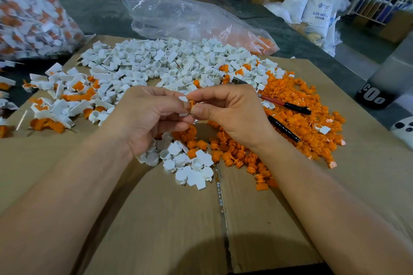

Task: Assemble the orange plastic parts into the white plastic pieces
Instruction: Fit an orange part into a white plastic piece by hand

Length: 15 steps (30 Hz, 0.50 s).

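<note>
- Where the hands meet above the cardboard (156, 219), an orange part (191, 104) is pinched in the right hand (225, 109), touching a white piece (183, 98) gripped in the left hand (147, 116).
- Both are smooth moulded plastic, largely hidden within the grip.
- Round white cups (163, 58) with flat tabs are heaped behind; ribbed orange plugs (312, 125) are spread rightward.

Head cam, fwd-down, close over cardboard (156, 219).

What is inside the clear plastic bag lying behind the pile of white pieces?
Orange plastic parts show through the clear plastic bag at its right end. The rest looks crumpled and mostly empty, though glare and folds hide part of its inside.
</note>
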Tool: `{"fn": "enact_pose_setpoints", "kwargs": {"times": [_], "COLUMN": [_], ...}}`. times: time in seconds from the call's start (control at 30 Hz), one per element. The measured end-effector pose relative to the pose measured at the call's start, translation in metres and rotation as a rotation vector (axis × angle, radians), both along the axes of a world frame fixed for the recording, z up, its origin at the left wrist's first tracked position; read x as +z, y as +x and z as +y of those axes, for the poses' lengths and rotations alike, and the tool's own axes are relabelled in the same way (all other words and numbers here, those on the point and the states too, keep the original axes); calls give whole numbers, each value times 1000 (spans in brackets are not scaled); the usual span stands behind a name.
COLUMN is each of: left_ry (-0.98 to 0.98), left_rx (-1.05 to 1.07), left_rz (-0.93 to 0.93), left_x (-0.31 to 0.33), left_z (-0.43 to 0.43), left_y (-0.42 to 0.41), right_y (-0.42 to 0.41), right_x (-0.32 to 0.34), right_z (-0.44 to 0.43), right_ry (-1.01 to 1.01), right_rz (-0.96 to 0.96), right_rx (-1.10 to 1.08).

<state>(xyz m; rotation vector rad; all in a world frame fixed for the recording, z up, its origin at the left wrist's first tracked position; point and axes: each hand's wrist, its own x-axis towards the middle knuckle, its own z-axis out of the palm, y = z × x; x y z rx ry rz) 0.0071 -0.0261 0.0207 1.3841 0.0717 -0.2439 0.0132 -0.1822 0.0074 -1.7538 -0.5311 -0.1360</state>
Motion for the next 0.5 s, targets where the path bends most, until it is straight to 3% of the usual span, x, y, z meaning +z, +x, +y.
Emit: {"fn": "enact_pose_setpoints", "kwargs": {"times": [0.33, 0.43, 0.5], "left_ry": [-22, -48, -49], "left_rx": [-24, -16, -15], "left_rz": [-21, -29, -37], "left_x": [1, 2, 1], "left_z": [1, 1, 1], "left_y": [-1, -1, -1], "right_y": [-2, 2, 7], "right_x": [8, 18, 25], "right_z": [-4, -24, -44], "right_ry": [-78, -124, -270], "right_rz": [7, -11, -33], "right_rx": [-15, -228, -445]}}
